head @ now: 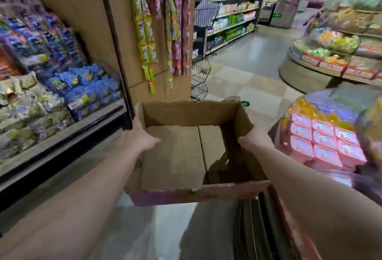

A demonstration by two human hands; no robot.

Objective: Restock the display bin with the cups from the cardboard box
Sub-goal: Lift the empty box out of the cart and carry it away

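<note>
1. Fingers of both hands curl over the side walls of the cardboard box (pixel 186 152): the left hand (pixel 140 137) grips the top edge of the left wall, its thumb lying inside the box and the other fingers hidden outside; the right hand (pixel 255 138) grips the top edge of the right wall in the same way.
2. Both bare forearms reach forward from the lower corners of the view, and the box hangs between them above the floor (pixel 254 86), carried by nothing else.
3. The box is open at the top with torn rims; its brown bottom shows bare, with a seam running front to back and a loose flap of cardboard lying at the near right corner. The near outer wall is pinkish.
4. The cups (pixel 326 141), pink-lidded and packed in rows, fill the display bin (pixel 289 112) just beside the right wall of the box, at the right edge of the view. Yellow items lie at the far side of the same bin.
5. Left of the box, a shelf unit (pixel 62 131) holds blue and pale-yellow snack bags.
6. Beyond the far wall of the box stands a wooden panel (pixel 124 42) with hanging strips of sachets (pixel 146 38), and next to it a black wire rack (pixel 200 77).
7. Farther off, an aisle shelf (pixel 233 21) carries bottles, and a round tiered stand (pixel 334 52) carries bagged goods.
</note>
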